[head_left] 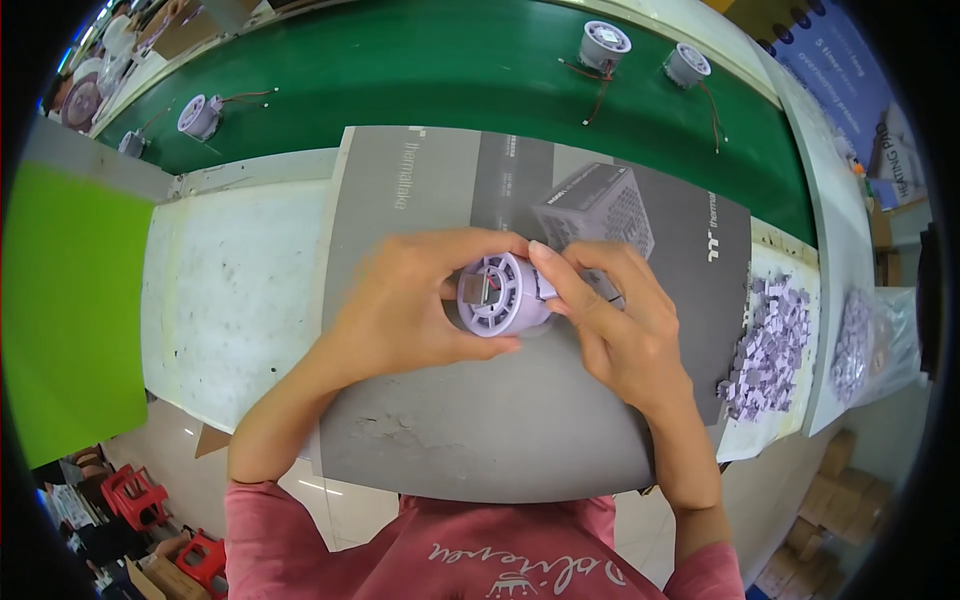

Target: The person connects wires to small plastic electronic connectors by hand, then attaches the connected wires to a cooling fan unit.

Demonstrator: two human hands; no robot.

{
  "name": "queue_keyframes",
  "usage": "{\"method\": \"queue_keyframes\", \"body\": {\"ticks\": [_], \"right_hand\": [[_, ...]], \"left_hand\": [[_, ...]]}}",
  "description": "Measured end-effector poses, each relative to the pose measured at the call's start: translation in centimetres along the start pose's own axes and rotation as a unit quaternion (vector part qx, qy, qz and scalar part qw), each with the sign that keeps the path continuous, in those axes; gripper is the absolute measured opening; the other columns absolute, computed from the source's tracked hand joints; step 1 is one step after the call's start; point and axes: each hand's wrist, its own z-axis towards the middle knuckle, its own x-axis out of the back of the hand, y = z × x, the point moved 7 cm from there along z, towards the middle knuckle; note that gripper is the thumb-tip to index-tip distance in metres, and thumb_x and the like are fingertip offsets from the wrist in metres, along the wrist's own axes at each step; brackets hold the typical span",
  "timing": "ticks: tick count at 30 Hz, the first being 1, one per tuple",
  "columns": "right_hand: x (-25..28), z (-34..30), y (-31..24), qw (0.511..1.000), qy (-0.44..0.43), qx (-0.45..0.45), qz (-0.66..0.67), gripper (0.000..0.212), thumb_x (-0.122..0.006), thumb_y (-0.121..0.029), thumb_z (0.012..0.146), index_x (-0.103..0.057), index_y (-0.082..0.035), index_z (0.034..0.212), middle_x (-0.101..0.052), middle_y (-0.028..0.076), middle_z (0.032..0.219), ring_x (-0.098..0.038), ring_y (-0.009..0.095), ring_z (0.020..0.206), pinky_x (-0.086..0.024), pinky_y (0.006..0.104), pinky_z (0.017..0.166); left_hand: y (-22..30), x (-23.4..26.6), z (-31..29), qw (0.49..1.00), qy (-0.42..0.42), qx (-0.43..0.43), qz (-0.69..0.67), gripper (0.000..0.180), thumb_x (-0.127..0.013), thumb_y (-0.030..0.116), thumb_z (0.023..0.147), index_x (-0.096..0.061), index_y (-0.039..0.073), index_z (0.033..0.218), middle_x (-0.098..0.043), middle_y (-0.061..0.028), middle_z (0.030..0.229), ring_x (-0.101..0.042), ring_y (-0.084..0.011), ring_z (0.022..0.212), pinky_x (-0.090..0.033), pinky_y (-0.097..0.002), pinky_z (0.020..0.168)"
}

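My left hand (410, 295) is curled round a round lilac plastic housing (520, 311), thumb below and fingers above. Its slotted, fan-like end faces left, with a small metallic part and a bit of red wire inside the ring. At the housing's right side, my right hand (625, 325) pinches a small lilac plastic piece (546, 287) between thumb and fingers, against the housing. Fingers partly cover this piece, so whether it is seated cannot be seen. Both hands are above a grey printed cardboard sheet (450, 430) on the bench.
A heap of small lilac plastic pieces (770, 350) lies right of the sheet. Beyond it, a green conveyor belt (400, 70) carries similar housings (606, 43) with trailing wires. A bright green panel (75, 300) stands at left; red stools (135, 497) are on the floor.
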Motion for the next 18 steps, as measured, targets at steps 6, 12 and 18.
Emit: {"method": "queue_keyframes", "body": {"ticks": [6,12,18], "right_hand": [[0.1,0.1,-0.7,0.998,-0.015,0.032,-0.047,0.061,-0.068,0.01,0.063,-0.072,-0.007,0.122,-0.062,0.01,0.098,-0.061,0.025,0.084,-0.054,0.0363,0.067],[0.3,0.4,-0.2,0.999,-0.039,-0.012,0.022,0.06,-0.069,0.011,0.067,-0.072,-0.011,0.123,-0.062,0.011,0.097,-0.062,0.025,0.084,-0.054,0.0361,0.069],[-0.6,0.1,0.4,0.999,-0.04,-0.015,0.016,0.049,-0.072,0.009,0.072,-0.073,-0.008,0.118,-0.065,0.012,0.101,-0.064,0.027,0.088,-0.055,0.0354,0.071]], "left_hand": [[0.3,0.5,0.0,1.0,-0.015,0.005,0.017,0.07,-0.091,0.007,0.062,-0.064,0.006,0.127,-0.069,-0.0084,0.119,-0.067,-0.0202,0.105,-0.062,-0.0336,0.077],[-0.5,0.5,0.4,0.999,-0.03,0.0,-0.032,0.071,-0.091,0.007,0.061,-0.065,0.009,0.127,-0.07,-0.0064,0.117,-0.067,-0.0191,0.104,-0.062,-0.0334,0.078],[-1.7,0.0,0.7,0.998,-0.037,0.008,-0.048,0.071,-0.091,0.009,0.062,-0.064,0.006,0.127,-0.07,-0.0073,0.117,-0.067,-0.0189,0.105,-0.061,-0.0345,0.081]]}}
